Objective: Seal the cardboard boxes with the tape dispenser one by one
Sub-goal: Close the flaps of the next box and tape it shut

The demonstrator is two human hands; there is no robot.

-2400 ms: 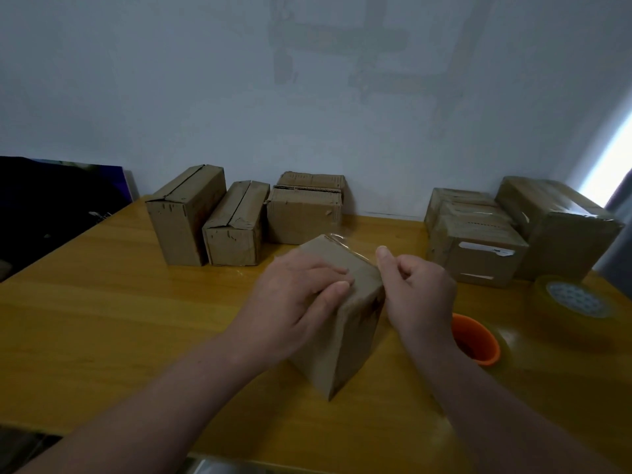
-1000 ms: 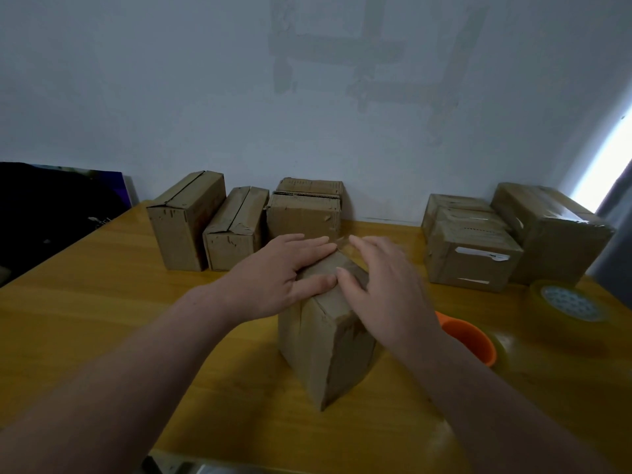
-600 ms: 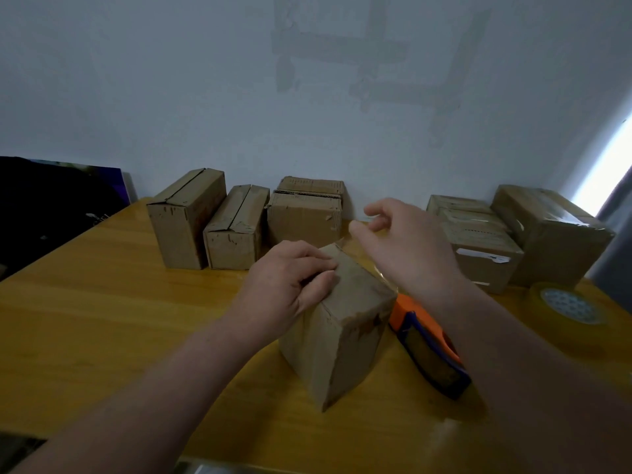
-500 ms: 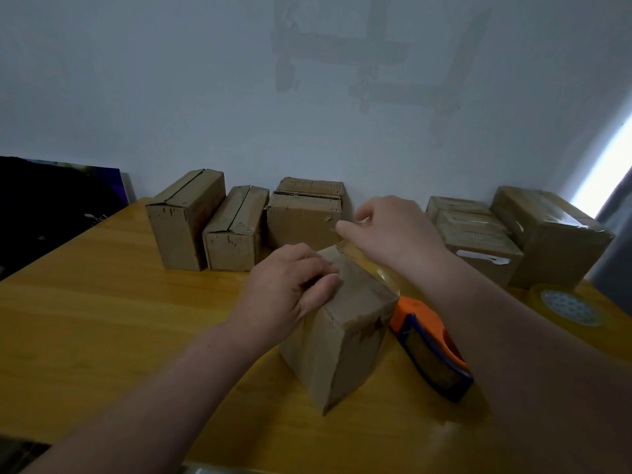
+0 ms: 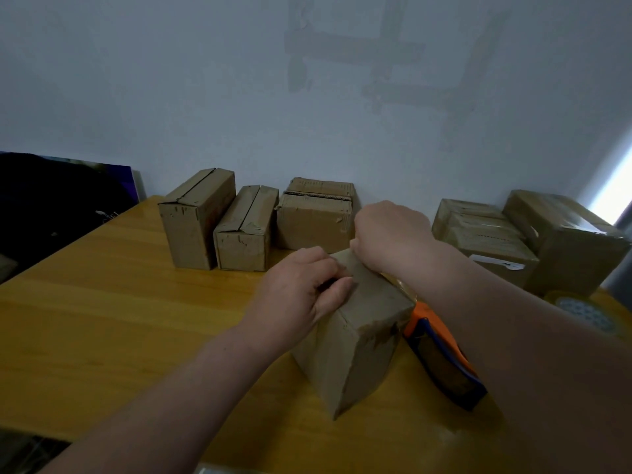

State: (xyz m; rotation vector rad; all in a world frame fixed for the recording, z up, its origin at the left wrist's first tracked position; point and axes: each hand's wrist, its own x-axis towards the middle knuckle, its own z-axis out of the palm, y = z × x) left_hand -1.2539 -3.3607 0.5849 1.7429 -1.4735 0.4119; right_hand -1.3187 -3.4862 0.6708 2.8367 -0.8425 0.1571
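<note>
Head view, and the cardboard box [image 5: 355, 340] stands front and centre on the yellow wooden table [image 5: 102, 319], one corner turned toward the camera. The left hand [image 5: 304, 289] is on the box's near left top edge, fingers curled against the side and thumb laid across the top: that is a grip on the box. The right hand [image 5: 390, 234] sits over the far end of the top, knuckles up and fingers folded under. Whether it pinches anything there cannot be told, because the fingertips are hidden behind the hand. A glint of clear tape [image 5: 402, 283] shows along the box's right top edge, under the right wrist.

The tape dispenser [image 5: 441, 354], orange and dark blue, lies on the table just beside the box's right side, with no hand on it. Farther right, a roll of tape [image 5: 581, 313] lies flat near the table's edge.

Against the wall [image 5: 205, 80], three boxes [image 5: 246, 227] stand in a row at back left, their top seams showing as open slits. A taped group of boxes [image 5: 485, 234] sits at back right. A dark panel [image 5: 51, 200] leans at far left.
</note>
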